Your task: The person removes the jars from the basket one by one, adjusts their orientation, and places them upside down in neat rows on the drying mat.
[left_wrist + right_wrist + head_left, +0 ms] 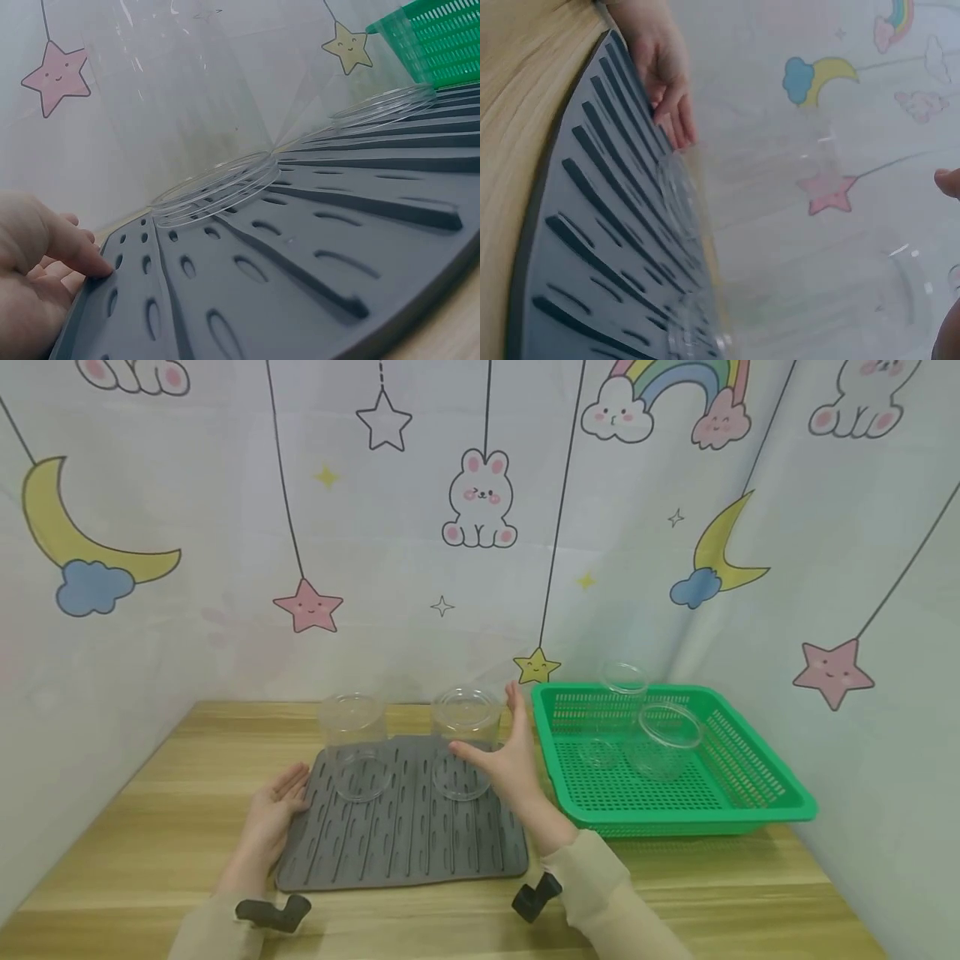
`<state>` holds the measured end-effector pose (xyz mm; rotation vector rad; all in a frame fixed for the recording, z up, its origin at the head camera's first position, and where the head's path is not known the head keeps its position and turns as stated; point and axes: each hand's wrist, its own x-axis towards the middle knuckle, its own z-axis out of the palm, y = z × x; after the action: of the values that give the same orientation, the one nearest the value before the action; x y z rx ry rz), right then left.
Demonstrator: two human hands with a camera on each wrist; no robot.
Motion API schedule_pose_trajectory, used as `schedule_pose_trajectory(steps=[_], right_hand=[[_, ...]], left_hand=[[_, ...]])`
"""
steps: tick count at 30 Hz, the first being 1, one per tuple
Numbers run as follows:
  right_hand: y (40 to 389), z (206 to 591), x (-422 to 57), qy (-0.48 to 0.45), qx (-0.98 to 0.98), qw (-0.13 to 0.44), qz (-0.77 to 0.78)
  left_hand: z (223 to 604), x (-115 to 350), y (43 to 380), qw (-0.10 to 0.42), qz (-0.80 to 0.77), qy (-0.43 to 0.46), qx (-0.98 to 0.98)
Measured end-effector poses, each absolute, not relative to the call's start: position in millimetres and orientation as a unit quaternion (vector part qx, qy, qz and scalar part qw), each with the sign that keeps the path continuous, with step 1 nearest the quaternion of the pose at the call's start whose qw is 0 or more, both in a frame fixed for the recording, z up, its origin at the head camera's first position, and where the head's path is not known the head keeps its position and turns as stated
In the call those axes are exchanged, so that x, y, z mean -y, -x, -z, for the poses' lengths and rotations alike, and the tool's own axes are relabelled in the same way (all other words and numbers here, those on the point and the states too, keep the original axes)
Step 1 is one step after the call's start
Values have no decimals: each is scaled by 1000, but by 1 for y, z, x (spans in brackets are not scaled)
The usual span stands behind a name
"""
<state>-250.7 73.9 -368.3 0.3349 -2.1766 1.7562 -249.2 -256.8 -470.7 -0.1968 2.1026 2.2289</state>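
Observation:
Two clear plastic jars stand side by side on a grey ridged drying mat (408, 852), their wide rims against it. My right hand (510, 760) is at the right-hand jar (457, 727), thumb and fingers spread wide around its upper part. In the right wrist view its fingertips show at the right border, apart from that jar (817, 300). My left hand (273, 814) rests at the mat's left edge with loose fingers, a fingertip (97, 266) touching the mat in the left wrist view. The left-hand jar (352, 718) stands just beyond it.
Right of the mat sits a green perforated plastic basket (697, 828). Inside it are a tall clear jar (622, 681) and another clear jar (667, 735) that leans. Behind the wooden table (150, 777) hangs a printed curtain (405, 527).

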Motion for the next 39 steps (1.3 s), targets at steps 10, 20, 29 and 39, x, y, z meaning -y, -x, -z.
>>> schedule_pose_trajectory(steps=[10, 20, 29, 39], right_hand=[[240, 331, -121, -149, 781, 197, -573], [248, 317, -198, -84, 803, 220, -547], [248, 312, -249, -14, 846, 198, -495], [266, 317, -298, 32, 907, 80, -412]], left_hand=[[471, 257, 250, 37, -724, 66, -686], [472, 257, 248, 34, -726, 69, -684], [469, 254, 249, 27, -721, 80, -688], [472, 255, 249, 28, -724, 65, -686]])
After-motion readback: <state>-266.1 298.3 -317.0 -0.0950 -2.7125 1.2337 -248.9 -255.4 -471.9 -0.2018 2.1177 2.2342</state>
